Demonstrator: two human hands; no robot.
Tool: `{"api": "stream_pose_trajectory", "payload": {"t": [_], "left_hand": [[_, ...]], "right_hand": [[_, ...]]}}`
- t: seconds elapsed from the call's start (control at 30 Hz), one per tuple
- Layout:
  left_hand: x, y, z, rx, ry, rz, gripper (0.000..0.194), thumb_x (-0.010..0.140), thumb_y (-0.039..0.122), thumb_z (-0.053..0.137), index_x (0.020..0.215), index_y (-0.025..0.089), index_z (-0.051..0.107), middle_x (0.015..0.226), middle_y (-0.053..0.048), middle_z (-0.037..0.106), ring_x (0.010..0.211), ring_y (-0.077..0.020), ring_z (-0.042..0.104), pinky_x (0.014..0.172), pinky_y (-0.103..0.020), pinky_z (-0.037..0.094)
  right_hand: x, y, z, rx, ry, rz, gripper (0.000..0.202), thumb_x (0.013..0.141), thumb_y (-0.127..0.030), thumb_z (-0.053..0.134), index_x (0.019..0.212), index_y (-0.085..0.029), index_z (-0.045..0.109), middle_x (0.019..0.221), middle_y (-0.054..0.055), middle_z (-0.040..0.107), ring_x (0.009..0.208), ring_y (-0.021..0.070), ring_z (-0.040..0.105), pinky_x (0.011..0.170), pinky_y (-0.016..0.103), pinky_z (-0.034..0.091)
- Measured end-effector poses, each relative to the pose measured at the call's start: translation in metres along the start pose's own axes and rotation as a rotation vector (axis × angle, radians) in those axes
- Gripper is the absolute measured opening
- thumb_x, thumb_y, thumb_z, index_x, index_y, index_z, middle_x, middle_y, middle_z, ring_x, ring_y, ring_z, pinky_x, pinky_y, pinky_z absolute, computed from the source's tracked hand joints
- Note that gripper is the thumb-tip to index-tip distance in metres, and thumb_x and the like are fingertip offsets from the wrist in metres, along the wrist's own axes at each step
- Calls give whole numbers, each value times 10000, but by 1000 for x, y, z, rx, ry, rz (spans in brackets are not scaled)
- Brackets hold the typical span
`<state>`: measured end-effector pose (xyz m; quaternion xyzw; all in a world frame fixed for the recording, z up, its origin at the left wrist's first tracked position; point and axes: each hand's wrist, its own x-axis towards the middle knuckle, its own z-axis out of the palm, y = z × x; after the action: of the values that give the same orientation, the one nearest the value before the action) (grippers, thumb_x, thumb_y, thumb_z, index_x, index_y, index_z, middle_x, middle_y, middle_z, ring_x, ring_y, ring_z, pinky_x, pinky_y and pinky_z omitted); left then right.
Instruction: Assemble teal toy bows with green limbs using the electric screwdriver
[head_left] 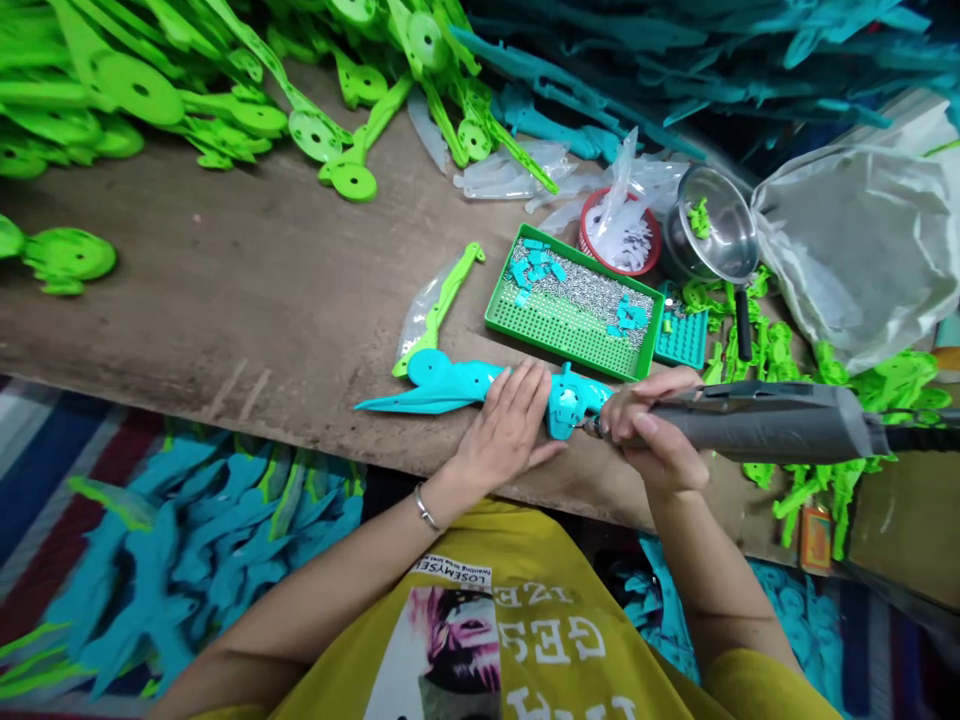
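A blue plastic toy part (450,388) lies along the table's front edge. My left hand (511,425) rests flat on its middle, fingers stretched out, pressing it down. My right hand (656,428) is wrapped round the front of a grey electric screwdriver (765,422), whose tip meets the right end of the blue part. Just behind the blue part is a curved green piece (437,318) with a clear plastic blade.
A green tray (570,345) of screws and small blue pieces sits behind my hands, near a red basket (654,245) and a metal pan (739,235). Green parts (135,85) and blue parts (675,60) are piled at the back. More blue parts (225,540) lie below the table.
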<state>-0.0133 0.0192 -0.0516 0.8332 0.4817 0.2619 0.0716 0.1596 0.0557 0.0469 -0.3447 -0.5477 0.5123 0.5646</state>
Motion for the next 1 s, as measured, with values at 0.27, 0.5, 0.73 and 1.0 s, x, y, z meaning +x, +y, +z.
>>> {"api": "stream_pose_trajectory", "payload": {"t": [0.27, 0.5, 0.73, 1.0], "left_hand": [[1, 1, -1, -20, -15, -20, 854, 984, 541, 547, 1585, 9, 256, 1574, -278, 439, 1524, -375, 356, 1265, -542, 243], [1, 2, -1, 20, -3, -12, 856, 981, 552, 552, 1574, 0, 275, 1577, -272, 437, 1519, -379, 364, 1267, -536, 247], [0, 1, 1, -16, -15, -19, 881, 980, 542, 554, 1604, 20, 214, 1586, -272, 424, 1534, -373, 336, 1272, -542, 229], [0, 1, -1, -15, -31, -28, 908, 986, 575, 517, 1624, 34, 164, 1593, -262, 422, 1539, -363, 333, 1277, -526, 215]], "right_hand": [[-4, 10, -3, 2, 7, 7, 157, 829, -291, 717, 977, -270, 666, 564, -62, 581, 466, 145, 558, 478, 300, 495], [-7, 13, -5, 18, 28, -7, 157, 833, -273, 714, 980, -255, 664, 568, -72, 582, 464, 129, 555, 487, 282, 503], [-9, 16, -7, -36, 11, 7, 174, 843, -310, 731, 987, -270, 642, 573, -70, 604, 484, 150, 582, 517, 304, 514], [-17, 24, -5, -86, -77, 3, 170, 855, -251, 745, 984, -286, 640, 669, -52, 642, 541, 151, 596, 548, 321, 508]]}}
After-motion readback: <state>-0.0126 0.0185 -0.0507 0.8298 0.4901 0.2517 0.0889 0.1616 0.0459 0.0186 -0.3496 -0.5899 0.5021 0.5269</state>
